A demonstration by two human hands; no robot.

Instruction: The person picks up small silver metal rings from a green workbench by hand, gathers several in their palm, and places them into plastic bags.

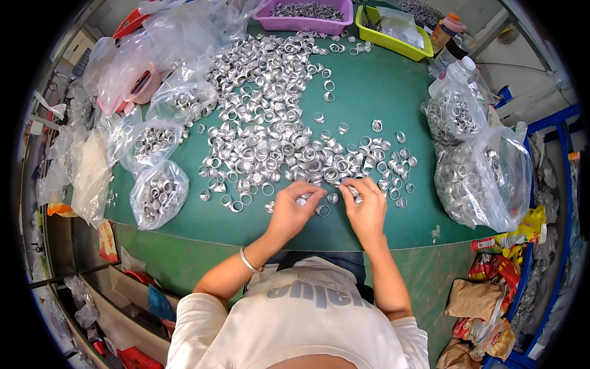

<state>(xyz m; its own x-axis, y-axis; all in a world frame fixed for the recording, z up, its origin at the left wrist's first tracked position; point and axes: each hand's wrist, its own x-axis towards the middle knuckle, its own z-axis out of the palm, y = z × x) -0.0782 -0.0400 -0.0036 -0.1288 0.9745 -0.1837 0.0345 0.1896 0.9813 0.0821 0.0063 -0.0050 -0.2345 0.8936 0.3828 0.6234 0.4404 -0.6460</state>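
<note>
Silver rings (276, 135) being sorted at near edge of green table (369, 98). One ring being pinched by left hand (289, 212), another by right hand (367, 212). Few bags (158, 194) being filled; big pile being left.

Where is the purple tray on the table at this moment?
In the head view, the purple tray sits at the far edge of the green table, left of the yellow-green tray.

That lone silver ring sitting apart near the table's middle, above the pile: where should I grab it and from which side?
Pinch the lone ring across its rim, coming straight down from above. It lies flat on the green table with its hole upward and bare space around it, so probably one fingertip fits inside and one outside.
</note>
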